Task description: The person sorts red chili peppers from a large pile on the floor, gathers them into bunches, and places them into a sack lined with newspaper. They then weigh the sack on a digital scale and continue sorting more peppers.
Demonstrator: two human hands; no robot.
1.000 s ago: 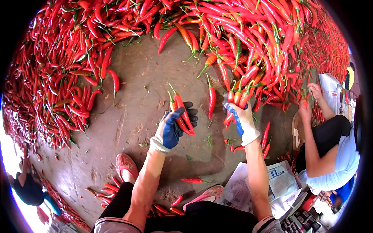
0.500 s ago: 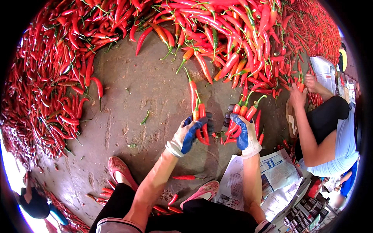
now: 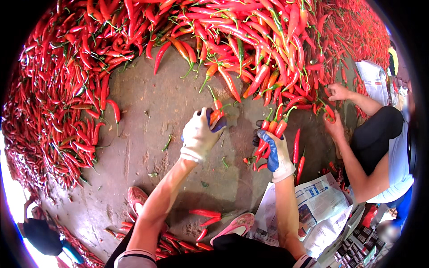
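My left hand, in a white glove with a blue palm, is turned back-up over the bare floor. Its fingers are closed round a couple of red chili peppers, whose green stems stick out past the fingers. My right hand, gloved alike, grips a small bunch of red chili peppers, stems pointing away from me. Their lower ends are partly hidden by the glove. Beyond both hands rises a large heap of red chili peppers.
More peppers spread along the left. Loose peppers lie between my shoes, near newspaper sheets. At right, a co-worker's hands handle peppers. Another person is at the lower left. Stem scraps dot the brown floor.
My left hand has moved left and slightly away from me, turning back-up with its peppers. My right hand stays nearly in place. More peppers show between my feet; the co-worker's hands have parted.
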